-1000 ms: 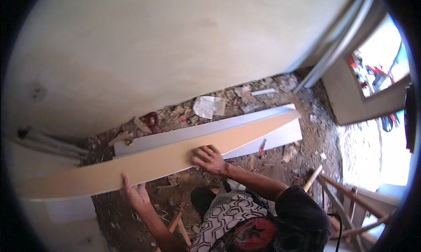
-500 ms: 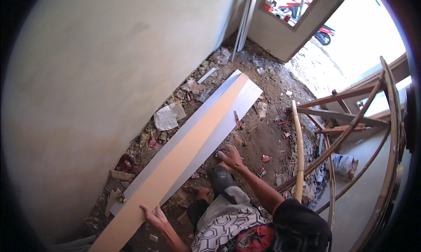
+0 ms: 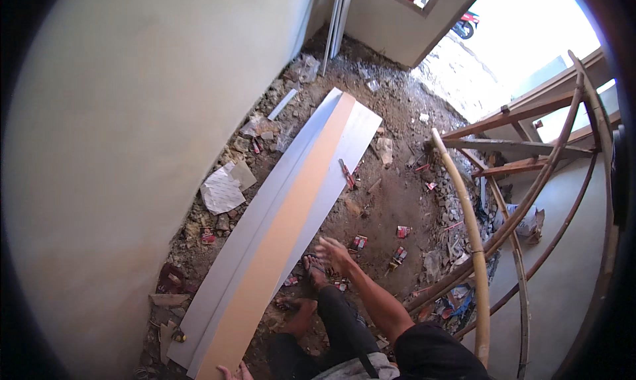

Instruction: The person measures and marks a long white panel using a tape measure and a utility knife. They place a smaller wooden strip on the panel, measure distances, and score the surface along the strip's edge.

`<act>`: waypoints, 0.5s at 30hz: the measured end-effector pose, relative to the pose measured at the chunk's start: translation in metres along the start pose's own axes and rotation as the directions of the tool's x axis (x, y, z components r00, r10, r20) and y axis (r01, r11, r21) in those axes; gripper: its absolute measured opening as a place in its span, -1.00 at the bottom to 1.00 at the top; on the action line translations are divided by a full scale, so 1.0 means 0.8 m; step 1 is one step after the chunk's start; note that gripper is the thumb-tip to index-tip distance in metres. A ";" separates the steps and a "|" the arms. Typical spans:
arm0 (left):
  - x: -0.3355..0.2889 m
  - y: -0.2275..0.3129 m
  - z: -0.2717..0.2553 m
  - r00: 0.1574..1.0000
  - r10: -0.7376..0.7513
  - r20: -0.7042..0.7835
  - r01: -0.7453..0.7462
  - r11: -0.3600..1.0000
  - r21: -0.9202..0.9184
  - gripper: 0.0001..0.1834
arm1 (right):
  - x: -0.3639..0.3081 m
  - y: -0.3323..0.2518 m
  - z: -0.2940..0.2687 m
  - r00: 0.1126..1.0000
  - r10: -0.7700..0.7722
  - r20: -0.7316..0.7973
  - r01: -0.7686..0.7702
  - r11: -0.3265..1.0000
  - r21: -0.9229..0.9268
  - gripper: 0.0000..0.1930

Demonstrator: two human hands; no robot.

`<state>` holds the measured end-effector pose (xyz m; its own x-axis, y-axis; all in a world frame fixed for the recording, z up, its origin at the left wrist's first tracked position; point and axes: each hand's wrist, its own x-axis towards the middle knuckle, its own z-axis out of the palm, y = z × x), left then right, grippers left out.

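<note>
A long tan board (image 3: 291, 214) lies on top of pale grey panels (image 3: 265, 214) on the dirt floor, running from near my feet toward the far doorway. My right hand (image 3: 333, 253) hovers open just right of the board, fingers spread, holding nothing. Only the fingertips of my left hand (image 3: 233, 372) show at the bottom edge, touching the near end of the board. My sandalled foot (image 3: 315, 271) stands beside the panels.
A plastered wall (image 3: 132, 148) rises on the left with crumpled paper (image 3: 222, 191) and rubble at its base. Small red packets (image 3: 403, 232) litter the floor. A wooden frame and bamboo pole (image 3: 464, 214) stand at the right. A bright doorway (image 3: 517, 36) opens at the back.
The board has been lowered flat onto the grey panels. My right hand has come off it and now hovers open; my view has turned toward the doorway.
</note>
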<state>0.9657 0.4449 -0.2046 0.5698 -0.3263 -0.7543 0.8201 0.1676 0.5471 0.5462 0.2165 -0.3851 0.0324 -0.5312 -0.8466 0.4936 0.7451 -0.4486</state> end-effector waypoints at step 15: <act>0.284 -0.027 -0.199 0.986 0.072 0.150 -0.103 0.972 0.212 -0.41 | 0.329 -0.001 0.026 0.963 -0.262 0.063 0.229 0.920 0.317 -0.58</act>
<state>1.0857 0.5149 -0.4454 0.6130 -0.4489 -0.6502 0.7272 -0.0011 0.6864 0.5725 0.0676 -0.6017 -0.0430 -0.7323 -0.6796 0.7374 0.4357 -0.5161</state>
